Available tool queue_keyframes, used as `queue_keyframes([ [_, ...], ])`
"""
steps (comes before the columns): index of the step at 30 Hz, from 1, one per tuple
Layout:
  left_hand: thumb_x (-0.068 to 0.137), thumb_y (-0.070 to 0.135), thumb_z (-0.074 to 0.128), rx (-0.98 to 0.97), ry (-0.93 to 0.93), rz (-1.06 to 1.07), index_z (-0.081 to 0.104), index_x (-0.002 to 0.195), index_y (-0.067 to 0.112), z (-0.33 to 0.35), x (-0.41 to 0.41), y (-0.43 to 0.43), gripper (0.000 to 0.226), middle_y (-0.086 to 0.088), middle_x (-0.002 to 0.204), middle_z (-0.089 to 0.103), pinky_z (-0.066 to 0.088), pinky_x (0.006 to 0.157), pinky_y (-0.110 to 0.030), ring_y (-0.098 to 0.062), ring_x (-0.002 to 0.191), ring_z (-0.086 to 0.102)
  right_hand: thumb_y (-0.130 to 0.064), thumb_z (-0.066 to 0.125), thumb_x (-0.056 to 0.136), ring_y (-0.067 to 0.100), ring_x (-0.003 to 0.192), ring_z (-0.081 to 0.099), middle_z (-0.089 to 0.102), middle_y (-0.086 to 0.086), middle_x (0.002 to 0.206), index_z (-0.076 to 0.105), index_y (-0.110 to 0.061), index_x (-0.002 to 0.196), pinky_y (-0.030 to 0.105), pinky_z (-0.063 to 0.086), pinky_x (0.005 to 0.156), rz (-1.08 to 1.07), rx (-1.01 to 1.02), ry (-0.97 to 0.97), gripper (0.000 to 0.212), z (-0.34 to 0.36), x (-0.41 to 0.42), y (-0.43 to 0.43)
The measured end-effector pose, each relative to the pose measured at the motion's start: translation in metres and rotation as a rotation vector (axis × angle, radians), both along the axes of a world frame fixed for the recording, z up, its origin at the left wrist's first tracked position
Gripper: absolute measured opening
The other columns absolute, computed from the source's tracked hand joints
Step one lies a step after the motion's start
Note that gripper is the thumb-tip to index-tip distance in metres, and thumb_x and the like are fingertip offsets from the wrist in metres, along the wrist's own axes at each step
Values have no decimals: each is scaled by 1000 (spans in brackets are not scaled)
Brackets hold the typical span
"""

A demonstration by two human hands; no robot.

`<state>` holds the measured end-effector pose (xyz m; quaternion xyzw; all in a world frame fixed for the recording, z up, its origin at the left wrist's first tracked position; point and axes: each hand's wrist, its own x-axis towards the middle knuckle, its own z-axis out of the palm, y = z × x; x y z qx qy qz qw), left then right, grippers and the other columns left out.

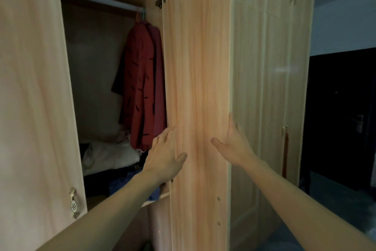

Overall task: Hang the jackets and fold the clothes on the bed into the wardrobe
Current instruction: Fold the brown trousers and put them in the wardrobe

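Note:
A light wood wardrobe stands open, its right door (199,67) swung out toward me. My left hand (165,155) lies flat on the door's inner face near the hinge side. My right hand (234,145) holds the door's outer edge, fingers wrapped round behind it and thumb on the front. Inside, red jackets (144,88) hang on a hanger from the rail (101,0). Folded pale clothes (109,155) and dark blue clothes (122,183) lie on the shelf below.
The wardrobe's left door (34,98) stands open at the left, with a brass handle (73,206) low down. Closed wardrobe doors (272,88) continue to the right. A dark room door (343,112) lies beyond, with blue floor below it.

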<state>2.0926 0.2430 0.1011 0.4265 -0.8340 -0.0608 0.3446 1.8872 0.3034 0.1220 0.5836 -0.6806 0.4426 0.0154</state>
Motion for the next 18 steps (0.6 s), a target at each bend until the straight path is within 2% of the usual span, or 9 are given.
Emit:
queue_keyframes([
  [3,94,39,57,31,-10,8,7,158,24,0,8,1,82,-4,164,10,21,120,-43,-27,150,9,-29,68,91,22,149,16,0,3,165,-13,-11,155,28,15,116,-5,-6,-32,104,-4,3,-3],
  [7,95,41,57,54,-56,23,10,158,23,-1,14,3,80,-5,165,8,20,121,-45,-28,150,8,-28,69,90,20,150,13,0,3,165,-8,-9,155,21,9,109,-39,-15,-30,103,-4,10,1],
  [11,95,43,56,44,-55,17,13,157,23,3,20,1,78,-4,165,9,22,120,-46,-27,150,9,-24,73,85,27,138,38,30,6,152,17,-8,150,26,30,106,-44,-61,-9,86,2,23,2],
  [13,95,42,55,50,-60,14,13,157,23,3,22,0,78,-4,165,8,22,120,-46,-26,150,8,-17,72,87,25,136,38,33,5,148,20,-9,148,24,27,106,-41,-45,2,80,4,31,4],
  [14,95,42,55,58,-68,12,14,157,23,2,24,0,77,-4,165,7,22,120,-47,-26,150,8,-13,71,87,24,133,41,36,5,143,26,-11,144,25,28,107,-52,-43,14,72,4,34,3],
  [15,96,42,54,67,-78,8,15,157,23,1,26,0,75,-3,165,7,22,120,-47,-26,150,9,-9,70,86,24,124,47,42,5,131,37,-12,131,29,35,104,-70,-47,38,57,4,36,2],
  [16,96,42,54,73,-85,1,17,156,23,-1,28,0,73,-3,165,8,23,119,-46,-26,150,10,-5,69,84,21,110,52,44,2,116,41,-14,114,32,43,96,-84,-47,65,41,3,39,-1],
  [18,97,41,53,86,-93,-17,21,155,22,-5,34,1,69,0,164,12,25,118,-44,-26,148,15,2,63,83,15,89,50,43,-3,98,40,-15,93,32,47,80,-65,-55,91,31,0,48,-6],
])
